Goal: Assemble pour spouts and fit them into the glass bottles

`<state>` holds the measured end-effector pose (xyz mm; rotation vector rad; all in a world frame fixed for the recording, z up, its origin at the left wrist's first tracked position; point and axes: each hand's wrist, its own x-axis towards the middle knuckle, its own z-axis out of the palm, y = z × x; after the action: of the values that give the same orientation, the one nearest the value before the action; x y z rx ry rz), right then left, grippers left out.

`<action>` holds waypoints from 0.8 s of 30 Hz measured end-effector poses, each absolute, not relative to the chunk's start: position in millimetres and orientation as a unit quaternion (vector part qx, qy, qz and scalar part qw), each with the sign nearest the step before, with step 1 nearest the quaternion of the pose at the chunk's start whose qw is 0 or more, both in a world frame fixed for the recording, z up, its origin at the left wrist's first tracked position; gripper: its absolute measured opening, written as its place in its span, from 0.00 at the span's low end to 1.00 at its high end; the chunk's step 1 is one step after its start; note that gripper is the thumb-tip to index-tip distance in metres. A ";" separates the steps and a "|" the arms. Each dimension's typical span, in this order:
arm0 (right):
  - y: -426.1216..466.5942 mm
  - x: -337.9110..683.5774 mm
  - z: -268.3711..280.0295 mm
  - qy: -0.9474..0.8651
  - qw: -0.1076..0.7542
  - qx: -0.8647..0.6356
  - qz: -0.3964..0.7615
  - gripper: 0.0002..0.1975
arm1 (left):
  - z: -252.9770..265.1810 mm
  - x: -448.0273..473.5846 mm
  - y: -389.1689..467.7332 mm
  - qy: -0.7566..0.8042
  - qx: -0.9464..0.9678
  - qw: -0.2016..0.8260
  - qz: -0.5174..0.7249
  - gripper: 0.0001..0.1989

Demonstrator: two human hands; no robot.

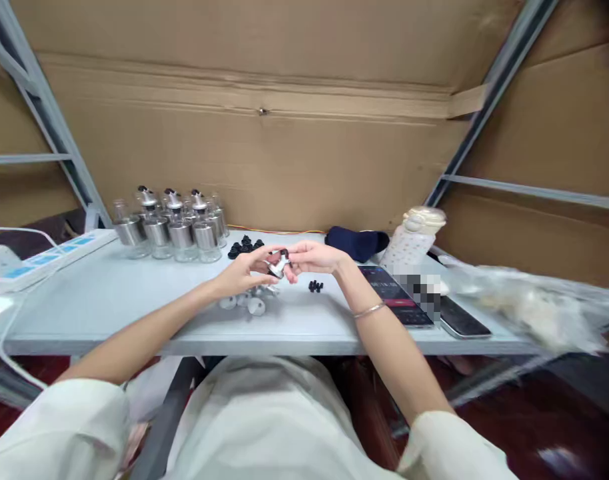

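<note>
Between my hands, above the middle of the table, is a silver pourer spout (pixel 278 267) with a black part at its upper end. My left hand (pixel 247 272) is closed around its silver base with thumb and fingers. Fingertips of my right hand (pixel 312 258) pinch it near the black end. Just below my left hand lie several more spout pieces with white round discs (pixel 256 307), partly covered by the hand. Several tiny black pieces (pixel 315 287) rest below my right hand. Behind my left hand sits a pile of black caps (pixel 244 247).
Several glass bottles with metal bands (pixel 182 235) stand at the back left, some topped with spouts. A power strip (pixel 59 257) runs along the left edge. At right are a dark blue cloth item (pixel 357 244), a patterned bottle (pixel 413 239), a tablet (pixel 399 300), a phone (pixel 462 317) and plastic bags (pixel 529 300).
</note>
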<state>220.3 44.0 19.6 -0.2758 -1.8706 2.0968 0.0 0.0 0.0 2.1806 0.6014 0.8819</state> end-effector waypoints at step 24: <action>35.8 212.2 24.4 -0.682 0.225 -0.179 0.672 0.23 | -4.3 -0.1 1.2 0.224 0.821 0.332 0.406 0.30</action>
<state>212.2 35.8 24.4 -0.4942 -1.8809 1.8548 -0.1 1.2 -4.3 2.1453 0.5843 1.0615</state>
